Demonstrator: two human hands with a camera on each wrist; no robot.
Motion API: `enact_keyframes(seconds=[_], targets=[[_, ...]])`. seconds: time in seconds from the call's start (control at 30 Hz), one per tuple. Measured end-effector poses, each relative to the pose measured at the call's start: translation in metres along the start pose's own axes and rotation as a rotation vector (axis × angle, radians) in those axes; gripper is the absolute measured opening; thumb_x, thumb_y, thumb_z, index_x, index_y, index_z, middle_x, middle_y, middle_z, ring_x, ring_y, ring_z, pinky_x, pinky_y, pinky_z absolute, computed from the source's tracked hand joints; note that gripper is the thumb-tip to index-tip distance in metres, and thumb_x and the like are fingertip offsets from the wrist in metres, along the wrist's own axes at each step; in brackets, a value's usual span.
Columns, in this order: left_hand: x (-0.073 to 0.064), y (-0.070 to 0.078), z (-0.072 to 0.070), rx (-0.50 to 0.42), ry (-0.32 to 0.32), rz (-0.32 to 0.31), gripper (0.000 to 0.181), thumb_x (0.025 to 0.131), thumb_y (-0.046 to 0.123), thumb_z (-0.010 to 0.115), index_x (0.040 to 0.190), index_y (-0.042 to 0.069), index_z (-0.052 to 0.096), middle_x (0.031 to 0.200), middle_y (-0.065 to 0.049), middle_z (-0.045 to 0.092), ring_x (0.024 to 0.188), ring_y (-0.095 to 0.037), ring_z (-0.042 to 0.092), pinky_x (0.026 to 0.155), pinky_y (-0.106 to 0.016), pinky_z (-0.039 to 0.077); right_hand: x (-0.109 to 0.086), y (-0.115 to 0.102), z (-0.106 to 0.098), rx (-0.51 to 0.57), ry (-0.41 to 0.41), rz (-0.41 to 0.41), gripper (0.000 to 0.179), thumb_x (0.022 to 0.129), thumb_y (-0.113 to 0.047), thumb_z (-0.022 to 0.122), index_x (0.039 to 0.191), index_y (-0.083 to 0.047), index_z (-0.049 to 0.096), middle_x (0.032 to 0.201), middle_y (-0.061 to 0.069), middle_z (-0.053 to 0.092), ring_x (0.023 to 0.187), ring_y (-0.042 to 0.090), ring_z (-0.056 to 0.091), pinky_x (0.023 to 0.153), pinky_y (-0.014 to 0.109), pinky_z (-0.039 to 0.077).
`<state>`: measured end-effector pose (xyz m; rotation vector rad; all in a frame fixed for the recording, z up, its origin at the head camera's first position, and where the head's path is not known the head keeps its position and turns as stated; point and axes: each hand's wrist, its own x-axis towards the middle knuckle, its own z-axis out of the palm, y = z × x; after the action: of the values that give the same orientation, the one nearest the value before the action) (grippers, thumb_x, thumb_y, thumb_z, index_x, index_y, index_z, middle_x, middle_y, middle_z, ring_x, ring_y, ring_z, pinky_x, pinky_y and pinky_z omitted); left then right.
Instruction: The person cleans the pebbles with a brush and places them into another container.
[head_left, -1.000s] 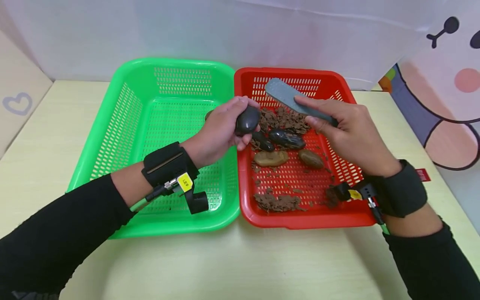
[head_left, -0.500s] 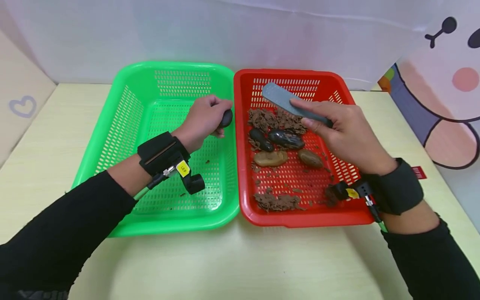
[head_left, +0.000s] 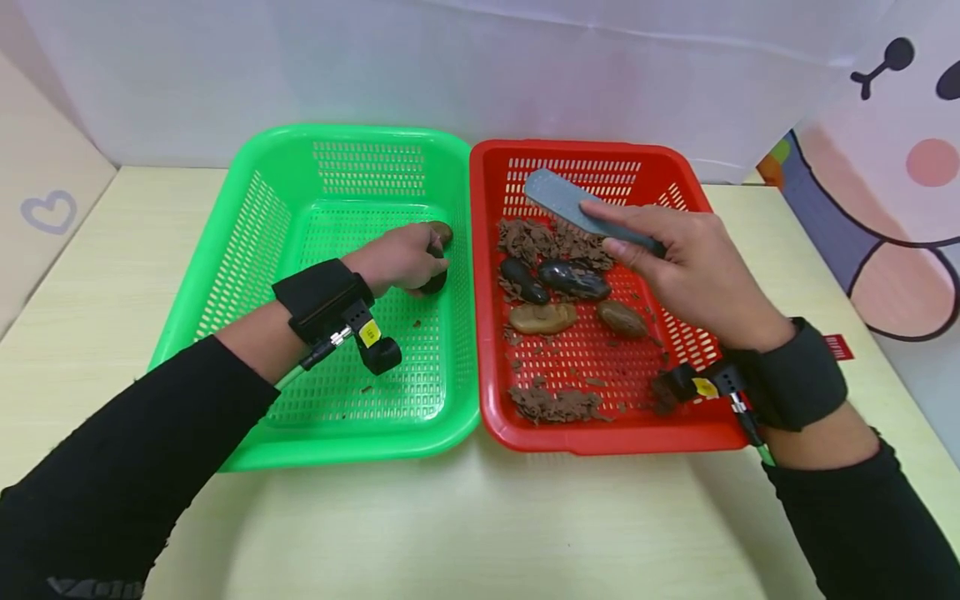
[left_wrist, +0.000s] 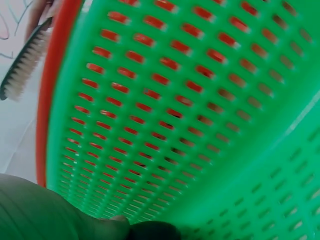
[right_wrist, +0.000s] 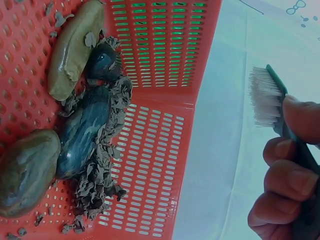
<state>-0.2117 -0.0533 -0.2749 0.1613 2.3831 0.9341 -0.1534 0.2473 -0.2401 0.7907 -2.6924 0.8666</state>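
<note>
My left hand [head_left: 405, 257] is low inside the green basket [head_left: 352, 446], near its right wall. It holds a smooth black stone [head_left: 435, 284], mostly covered by the fingers; the stone's dark top [left_wrist: 154, 231] shows beside the thumb in the left wrist view. Just behind the hand lies a brown stone [head_left: 443, 232]. Over the red basket [head_left: 491, 400], my right hand [head_left: 697, 271] grips a grey-backed brush [head_left: 558, 197] by its handle. Pale bristles [right_wrist: 264, 97] show in the right wrist view, apart from any stone.
In the red basket lie two dark stones, one of them a glossy one [head_left: 573, 278], a tan stone [head_left: 542, 317] and an olive-brown stone [head_left: 622, 318]. Brown flakes [head_left: 558, 404] are heaped at its front and back. The baskets stand side by side against a white backdrop [head_left: 450, 67].
My left hand has carried the black stone from above the red basket's left rim leftward and down into the green basket. The right hand with the brush has hardly moved.
</note>
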Motion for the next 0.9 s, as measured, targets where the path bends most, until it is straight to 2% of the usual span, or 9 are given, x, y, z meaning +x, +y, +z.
enact_keyframes(seconds=[0.13,0.27,0.33,0.37,0.5,0.57,0.67,0.8,0.9], targets=[[0.0,0.001,0.002,0.096,0.008,0.016,0.033,0.108,0.008,0.043,0.136,-0.007,0.048,0.149,-0.02,0.043,0.117,-0.035,0.059,0.085,-0.036,0.059,0.0,0.0,0.0,-0.003,-0.003,-0.004,0.045,0.096,-0.004,0.067,0.139,-0.017,0.063,0.103,0.011,0.071,0.072,0.017,0.053,0.052,0.024,0.032],[-0.001,0.002,0.002,0.228,0.062,0.059,0.04,0.103,0.002,0.041,0.142,-0.006,0.048,0.147,-0.021,0.049,0.117,-0.033,0.058,0.083,-0.033,0.052,0.0,0.0,0.0,-0.002,0.0,-0.009,0.045,0.096,-0.004,0.067,0.139,-0.017,0.062,0.103,0.011,0.071,0.072,0.017,0.053,0.053,0.024,0.033],[-0.003,0.002,0.002,0.288,0.116,0.087,0.039,0.097,-0.004,0.039,0.132,-0.004,0.058,0.125,-0.021,0.061,0.098,-0.029,0.057,0.073,-0.031,0.043,0.0,0.0,0.0,-0.003,0.003,-0.012,0.045,0.096,-0.004,0.067,0.14,-0.016,0.062,0.104,0.011,0.071,0.073,0.017,0.052,0.054,0.024,0.032],[-0.004,0.002,0.002,0.302,0.155,0.11,0.04,0.095,-0.006,0.038,0.127,-0.003,0.061,0.122,-0.02,0.062,0.093,-0.026,0.053,0.072,-0.031,0.039,0.0,0.0,0.0,-0.002,0.005,-0.013,0.045,0.097,-0.004,0.067,0.14,-0.016,0.062,0.104,0.011,0.071,0.073,0.017,0.052,0.054,0.024,0.032],[-0.008,0.002,0.002,0.208,0.324,0.179,0.032,0.096,-0.004,0.036,0.114,-0.006,0.062,0.104,-0.021,0.065,0.079,-0.028,0.052,0.068,-0.032,0.037,0.001,0.0,0.001,0.0,0.019,-0.022,0.045,0.097,-0.005,0.066,0.14,-0.016,0.061,0.106,0.012,0.071,0.073,0.016,0.053,0.055,0.024,0.031],[-0.009,0.004,0.001,0.121,0.408,0.235,0.032,0.099,0.0,0.038,0.123,-0.008,0.058,0.121,-0.022,0.064,0.096,-0.032,0.059,0.078,-0.036,0.045,0.001,0.0,0.002,0.008,0.03,-0.026,0.045,0.098,-0.005,0.066,0.141,-0.016,0.061,0.109,0.012,0.072,0.074,0.015,0.054,0.056,0.022,0.034],[-0.01,0.01,0.003,0.006,0.496,0.315,0.031,0.102,0.006,0.041,0.129,-0.004,0.053,0.121,-0.023,0.059,0.105,-0.034,0.058,0.09,-0.043,0.048,0.002,0.0,0.003,0.034,0.05,-0.035,0.046,0.098,-0.004,0.065,0.142,-0.016,0.06,0.11,0.013,0.071,0.074,0.012,0.054,0.057,0.02,0.035],[-0.011,0.024,0.008,-0.116,0.561,0.434,0.028,0.102,0.005,0.044,0.128,-0.001,0.053,0.128,-0.018,0.056,0.111,-0.028,0.056,0.098,-0.039,0.047,0.003,0.0,0.004,0.092,0.085,-0.059,0.048,0.097,-0.001,0.066,0.142,-0.017,0.06,0.105,0.012,0.07,0.069,0.01,0.05,0.055,0.021,0.032],[-0.012,0.041,0.014,-0.146,0.548,0.488,0.026,0.101,0.005,0.046,0.126,0.0,0.055,0.126,-0.015,0.057,0.11,-0.024,0.055,0.096,-0.033,0.047,0.004,0.001,0.005,0.128,0.114,-0.084,0.051,0.096,0.001,0.066,0.142,-0.018,0.059,0.101,0.011,0.068,0.068,0.01,0.049,0.056,0.022,0.033]])
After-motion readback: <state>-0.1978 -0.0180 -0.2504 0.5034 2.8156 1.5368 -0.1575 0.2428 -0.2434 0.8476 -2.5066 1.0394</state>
